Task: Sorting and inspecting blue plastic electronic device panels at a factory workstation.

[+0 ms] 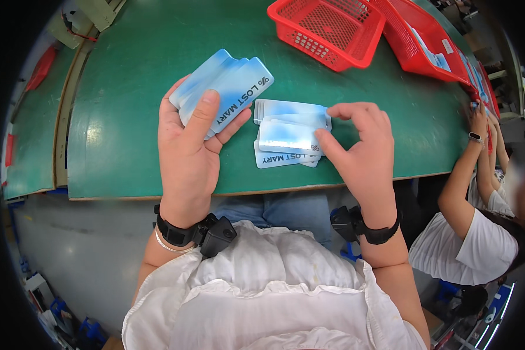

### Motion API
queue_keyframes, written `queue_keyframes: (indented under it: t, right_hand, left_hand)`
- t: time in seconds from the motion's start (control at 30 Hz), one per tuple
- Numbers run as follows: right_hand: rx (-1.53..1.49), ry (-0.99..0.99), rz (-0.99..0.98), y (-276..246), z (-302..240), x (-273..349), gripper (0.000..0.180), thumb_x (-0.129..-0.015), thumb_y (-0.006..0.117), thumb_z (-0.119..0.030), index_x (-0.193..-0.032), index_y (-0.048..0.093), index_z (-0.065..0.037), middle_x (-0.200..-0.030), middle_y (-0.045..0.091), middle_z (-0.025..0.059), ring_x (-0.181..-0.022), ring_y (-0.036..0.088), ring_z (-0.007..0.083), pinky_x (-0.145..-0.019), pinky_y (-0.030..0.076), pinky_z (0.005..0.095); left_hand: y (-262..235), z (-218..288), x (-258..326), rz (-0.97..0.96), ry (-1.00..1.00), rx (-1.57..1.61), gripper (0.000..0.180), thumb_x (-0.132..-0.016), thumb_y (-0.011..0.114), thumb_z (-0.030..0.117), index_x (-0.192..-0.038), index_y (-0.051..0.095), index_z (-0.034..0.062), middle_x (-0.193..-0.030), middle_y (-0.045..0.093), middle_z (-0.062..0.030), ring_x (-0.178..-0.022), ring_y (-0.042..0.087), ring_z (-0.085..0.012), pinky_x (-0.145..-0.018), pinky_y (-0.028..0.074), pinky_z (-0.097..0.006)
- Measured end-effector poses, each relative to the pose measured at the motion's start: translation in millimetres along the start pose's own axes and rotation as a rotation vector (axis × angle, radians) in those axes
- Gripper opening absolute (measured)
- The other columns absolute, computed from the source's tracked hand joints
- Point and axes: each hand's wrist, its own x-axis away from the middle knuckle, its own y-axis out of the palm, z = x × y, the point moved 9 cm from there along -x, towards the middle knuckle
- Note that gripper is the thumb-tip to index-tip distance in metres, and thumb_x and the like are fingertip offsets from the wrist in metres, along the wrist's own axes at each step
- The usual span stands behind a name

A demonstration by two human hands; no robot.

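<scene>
Green matte tabletop (128, 140) carries a loose pile of flat blue-white plastic cases (289, 137). Left hand (186, 151) holds a fanned stack of the same cases (224, 90) under its thumb, and it may slip apart. Right hand (364, 149) pinches the top case narrowly, so the ones below its fingertips could shift.

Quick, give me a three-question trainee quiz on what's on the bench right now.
1. True or false: the left hand holds several blue-white boxes.
2. What does the right hand touch? A) the red basket B) the pile of boxes on the green table C) nothing
3. Which side of the table is the co-worker on?

Key: 1 true. 2 B. 3 the right side.
</scene>
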Motion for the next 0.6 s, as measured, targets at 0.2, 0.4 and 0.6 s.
queue_keyframes:
  t: [0.2,0.4,0.6]
  right_hand:
    - [-0.054,-0.31,-0.123,4.1,-44.1,4.2,0.045,-0.06,0.083,-0.021,-0.103,0.068,-0.018,-0.117,0.062,0.0028,-0.107,0.052,0.0273,-0.089,0.036,0.0445]
    - [0.036,-0.361,-0.04,21.3,-28.8,-14.2,0.039,-0.062,0.082,-0.021,-0.099,0.069,-0.019,-0.108,0.065,-0.0052,-0.106,0.054,0.0261,-0.088,0.035,0.0431]
    - [0.019,-0.376,-0.076,23.3,-33.5,-11.5,0.031,-0.065,0.08,-0.027,-0.094,0.073,-0.018,-0.109,0.065,-0.0056,-0.112,0.051,0.0271,-0.095,0.03,0.046]
  left_hand:
    - [-0.6,-5.9,0.2,0.001,-0.072,-0.005,0.046,-0.093,0.065,0.018,-0.128,0.04,0.0,-0.119,0.056,-0.014,-0.104,0.064,-0.0251,-0.085,0.059,-0.037]
    - [2.3,-9.4,0.5,-0.019,-0.12,-0.006,0.05,-0.091,0.068,0.016,-0.128,0.04,-0.0004,-0.117,0.056,-0.0144,-0.099,0.066,-0.0232,-0.075,0.062,-0.032]
    - [3.8,-10.5,1.9,-0.034,-0.14,-0.03,0.058,-0.086,0.073,0.014,-0.129,0.037,-0.0017,-0.116,0.056,-0.0155,-0.098,0.065,-0.0236,-0.074,0.062,-0.033]
